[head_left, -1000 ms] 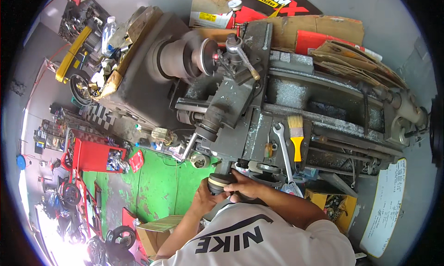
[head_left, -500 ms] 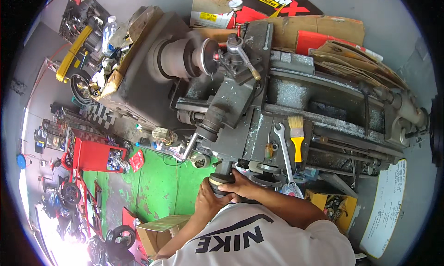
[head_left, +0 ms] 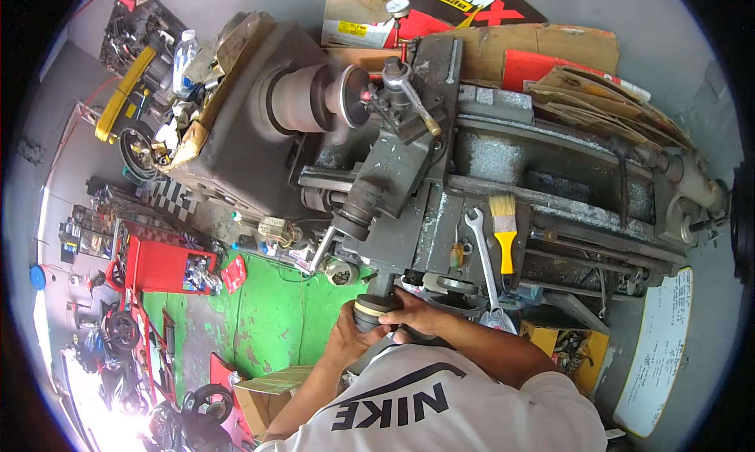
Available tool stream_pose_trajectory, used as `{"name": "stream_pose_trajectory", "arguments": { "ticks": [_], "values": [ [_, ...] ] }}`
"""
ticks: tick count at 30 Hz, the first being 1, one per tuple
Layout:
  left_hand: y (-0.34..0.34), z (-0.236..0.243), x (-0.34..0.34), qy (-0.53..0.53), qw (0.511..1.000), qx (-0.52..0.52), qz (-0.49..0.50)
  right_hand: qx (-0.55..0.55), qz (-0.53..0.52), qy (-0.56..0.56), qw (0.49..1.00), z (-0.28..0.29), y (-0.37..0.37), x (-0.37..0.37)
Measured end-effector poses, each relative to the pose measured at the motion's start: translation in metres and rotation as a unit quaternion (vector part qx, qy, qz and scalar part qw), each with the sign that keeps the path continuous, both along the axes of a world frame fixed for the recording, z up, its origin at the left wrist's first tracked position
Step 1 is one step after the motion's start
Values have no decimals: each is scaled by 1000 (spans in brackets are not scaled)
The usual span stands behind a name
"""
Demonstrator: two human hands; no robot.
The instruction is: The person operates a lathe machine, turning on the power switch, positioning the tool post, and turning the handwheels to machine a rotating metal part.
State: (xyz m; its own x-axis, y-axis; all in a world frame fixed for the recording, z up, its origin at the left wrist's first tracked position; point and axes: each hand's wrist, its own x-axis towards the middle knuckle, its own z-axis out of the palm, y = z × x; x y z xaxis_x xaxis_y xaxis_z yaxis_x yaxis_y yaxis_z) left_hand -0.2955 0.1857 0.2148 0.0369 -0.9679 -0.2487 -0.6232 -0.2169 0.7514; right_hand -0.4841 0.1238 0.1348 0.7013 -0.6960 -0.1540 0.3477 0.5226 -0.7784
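Note:
Both my hands grip the round dark handwheel (head_left: 373, 314) with a pale band, at the front of a metal lathe. My left hand (head_left: 350, 340) wraps its left side, and my right hand (head_left: 414, 314) has its thumb and fingers on the right side. Beyond them, the lathe chuck (head_left: 299, 98) is blurred as if spinning, with a round metal disc (head_left: 352, 97) at its face. A cutting tool with a red tip (head_left: 366, 96) sits close against the disc, in the tool post (head_left: 397, 73) with its lever handle.
On the carriage lie a screwdriver (head_left: 456, 254), a large wrench (head_left: 483, 255) and a yellow-handled brush (head_left: 506, 240). Metal chips cover the lathe bed (head_left: 495, 157). A dial gauge (head_left: 398, 8) stands behind the tool post. A cardboard box (head_left: 271, 397) is at my lower left.
My hands have shifted slightly on the handwheel, and more of its front face shows. Everything else stays nearly where it was.

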Motion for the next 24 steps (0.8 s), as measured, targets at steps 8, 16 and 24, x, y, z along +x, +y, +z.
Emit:
{"name": "stream_pose_trajectory", "arguments": {
  "ticks": [8, 16, 24],
  "values": [
    [6, 0, -21, -167, 978, -127, -12, 2, -3, 121, 993, 15, 5, 4],
    [1, 2, -7, -72, 997, -40, -8, 4, 16, 22, 1000, -4, 2, -3],
    [2, -2, -6, -138, 983, -112, -31, 7, -3, 90, 996, 6, 6, 3]
  ]
}}
